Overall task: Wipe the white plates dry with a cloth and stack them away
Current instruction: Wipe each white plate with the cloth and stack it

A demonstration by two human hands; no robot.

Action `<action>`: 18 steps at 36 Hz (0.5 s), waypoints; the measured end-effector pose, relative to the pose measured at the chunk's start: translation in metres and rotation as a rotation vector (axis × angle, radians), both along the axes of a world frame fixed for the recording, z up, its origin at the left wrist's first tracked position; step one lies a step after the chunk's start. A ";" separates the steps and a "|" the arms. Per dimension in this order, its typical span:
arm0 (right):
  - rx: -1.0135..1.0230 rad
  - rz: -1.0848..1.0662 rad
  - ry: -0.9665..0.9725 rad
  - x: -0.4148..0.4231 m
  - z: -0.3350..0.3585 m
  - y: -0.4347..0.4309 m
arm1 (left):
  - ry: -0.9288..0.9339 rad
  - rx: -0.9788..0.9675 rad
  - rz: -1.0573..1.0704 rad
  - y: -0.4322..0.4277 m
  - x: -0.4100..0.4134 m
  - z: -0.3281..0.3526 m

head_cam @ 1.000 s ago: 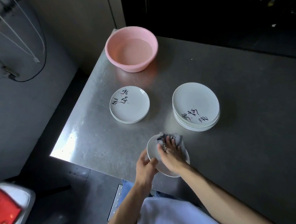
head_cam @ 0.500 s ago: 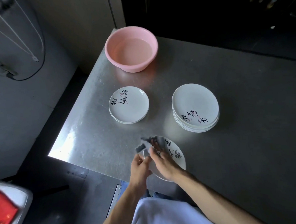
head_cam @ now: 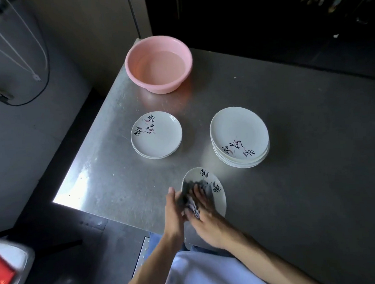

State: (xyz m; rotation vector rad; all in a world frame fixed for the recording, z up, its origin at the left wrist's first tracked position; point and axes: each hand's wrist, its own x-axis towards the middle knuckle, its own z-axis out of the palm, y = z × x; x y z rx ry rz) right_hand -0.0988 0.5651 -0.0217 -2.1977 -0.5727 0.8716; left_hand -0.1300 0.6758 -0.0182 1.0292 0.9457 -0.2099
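Note:
A white plate (head_cam: 215,184) with black brush lettering is tilted above the table's near edge. My left hand (head_cam: 173,210) holds it at its left rim. My right hand (head_cam: 205,213) presses a grey cloth (head_cam: 188,195) against the plate's upper face. Two stacks of the same white plates rest on the steel table: a low stack (head_cam: 156,136) to the left and a taller stack (head_cam: 240,137) to the right.
A pink basin (head_cam: 158,63) with water stands at the table's (head_cam: 303,156) far left corner. The table's left edge drops to a dark floor. A red and white object (head_cam: 6,276) sits at the lower left. Cables hang on the left wall.
The plate has been turned so its lettered face shows, and the cloth has moved from the far rim to the plate's left side. Both hands shifted slightly.

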 end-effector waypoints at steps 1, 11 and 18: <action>0.037 -0.095 0.011 0.005 0.003 0.009 | -0.029 -0.002 -0.006 -0.006 -0.001 0.003; 0.255 -0.688 -0.283 0.055 0.031 -0.004 | -0.290 0.125 -0.173 -0.019 0.005 0.009; 0.436 -0.930 0.103 0.062 0.024 -0.024 | 0.072 0.121 -0.046 0.007 0.015 -0.026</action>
